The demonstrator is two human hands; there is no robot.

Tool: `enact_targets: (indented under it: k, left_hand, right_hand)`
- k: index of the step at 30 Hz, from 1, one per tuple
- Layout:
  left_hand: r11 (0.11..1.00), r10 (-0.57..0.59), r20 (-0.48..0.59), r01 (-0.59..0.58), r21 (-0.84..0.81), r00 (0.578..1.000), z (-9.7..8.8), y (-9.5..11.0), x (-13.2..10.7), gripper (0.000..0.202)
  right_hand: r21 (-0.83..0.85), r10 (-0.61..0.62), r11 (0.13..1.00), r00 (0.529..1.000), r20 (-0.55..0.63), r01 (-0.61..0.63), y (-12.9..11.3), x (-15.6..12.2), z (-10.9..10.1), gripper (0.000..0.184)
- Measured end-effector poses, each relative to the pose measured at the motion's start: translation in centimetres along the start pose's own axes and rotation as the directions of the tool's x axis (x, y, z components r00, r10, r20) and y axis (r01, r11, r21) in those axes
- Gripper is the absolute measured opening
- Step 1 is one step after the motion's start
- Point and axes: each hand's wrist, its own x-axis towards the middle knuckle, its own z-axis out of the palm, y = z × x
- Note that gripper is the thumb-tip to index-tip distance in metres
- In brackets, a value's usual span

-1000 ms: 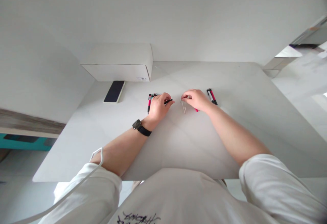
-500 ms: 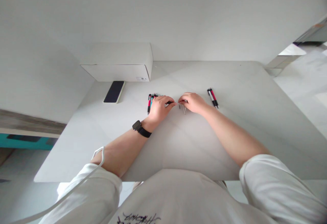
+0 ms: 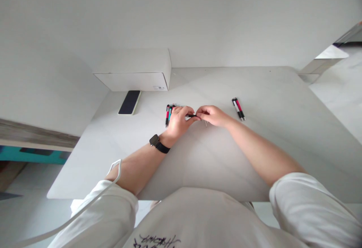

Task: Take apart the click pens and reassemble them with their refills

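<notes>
A slim black pen barrel (image 3: 191, 116) lies crosswise in my left hand (image 3: 181, 120), its thumb and fingers shut around it. At the barrel's right end, my right hand (image 3: 212, 116) is closed in a pinch; whatever its fingertips hold is hidden. Under the right fingers, a thin, pale stick-like piece (image 3: 206, 124) rests on the table, partly covered. Just left of my left hand lie several pens, among them a red and black pen (image 3: 167, 115) and a teal one (image 3: 170, 113), partly hidden by the hand.
Two pens (image 3: 238, 109), with red, white and black parts, lie side by side to the right on the white table (image 3: 198, 157). A phone (image 3: 129, 102) rests at the left, before a white box (image 3: 132, 81). A pale cable (image 3: 85, 206) runs along my left arm.
My hands have come together, and the right fingertips now meet the end of the barrel. More of the barrel shows in my left hand. The whole view has shifted slightly.
</notes>
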Motion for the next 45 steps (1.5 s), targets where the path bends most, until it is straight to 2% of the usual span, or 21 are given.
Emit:
enact_targets:
  k: [4, 8, 15, 19, 23, 26, 28, 30, 32, 35, 38, 41, 45]
  left_hand:
    - [0.999, -0.053, -0.021, 0.053, -0.001, 0.998, -0.1, 0.2, 0.1, 0.029]
    - [0.997, -0.064, -0.036, 0.062, -0.04, 0.997, -0.1, 0.3, 0.2, 0.017]
    - [0.998, -0.061, -0.008, 0.061, -0.016, 0.998, -0.1, 0.2, 0.3, 0.01]
    - [0.998, -0.059, 0.054, 0.057, 0.035, 0.997, -0.2, 0.3, 0.3, 0.019]
    - [0.994, -0.095, 0.075, 0.091, 0.054, 0.993, -0.3, 0.1, 0.4, 0.031]
    - [0.993, -0.118, 0.061, 0.118, 0.012, 0.991, -0.4, 0.0, 0.6, 0.033]
    - [0.993, -0.117, 0.054, 0.118, -0.015, 0.992, -0.5, 0.0, 0.7, 0.033]
    - [0.994, -0.109, 0.052, 0.11, -0.015, 0.993, -0.5, 0.0, 0.7, 0.031]
    - [0.994, -0.105, 0.052, 0.105, 0.004, 0.993, -0.4, 0.0, 0.7, 0.031]
    - [0.994, -0.109, 0.043, 0.108, 0.033, 0.993, -0.2, 0.0, 0.6, 0.036]
    - [0.993, -0.116, 0.04, 0.114, 0.042, 0.992, -0.2, 0.0, 0.6, 0.04]
    - [0.991, -0.13, 0.049, 0.128, 0.042, 0.99, -0.4, 0.2, 0.6, 0.039]
    - [0.99, -0.142, 0.063, 0.143, -0.012, 0.988, -0.6, 0.4, 0.5, 0.038]
  right_hand:
    - [-0.045, 0.012, 0.999, 0.992, -0.127, -0.018, 0.1, 0.0, -0.3, 0.034]
    - [-0.103, 0.018, 0.994, 0.964, -0.265, -0.047, 0.5, 0.1, -0.8, 0.041]
    - [-0.208, -0.013, 0.977, 0.962, -0.272, -0.045, 0.8, 0.1, -0.6, 0.048]
    - [-0.258, -0.028, 0.965, 0.951, -0.307, -0.055, 0.9, 0.2, -0.4, 0.05]
    - [-0.307, -0.106, 0.952, 0.942, -0.32, 0.003, 1.0, 0.2, -0.1, 0.047]
    - [-0.18, -0.112, 0.982, 0.942, -0.317, 0.056, 1.2, 0.2, 0.3, 0.037]
    - [-0.035, -0.069, 0.997, 0.957, -0.283, 0.062, 1.2, 0.2, 0.4, 0.036]
    - [0.038, -0.044, 0.998, 0.972, -0.232, 0.055, 1.3, 0.3, 0.5, 0.038]
    - [0.038, -0.052, 0.997, 0.978, -0.202, 0.061, 1.4, 0.4, 0.6, 0.038]
    - [0.062, -0.076, 0.994, 0.968, -0.241, 0.094, 1.6, 0.5, 0.7, 0.03]
    - [0.131, -0.056, 0.987, 0.968, -0.243, 0.089, 1.5, 0.6, 0.8, 0.038]
    - [0.139, -0.043, 0.987, 0.973, -0.227, 0.076, 1.4, 0.4, 0.9, 0.034]
    - [0.032, -0.14, 0.987, 0.928, -0.345, 0.161, 0.8, 0.2, 1.0, 0.025]
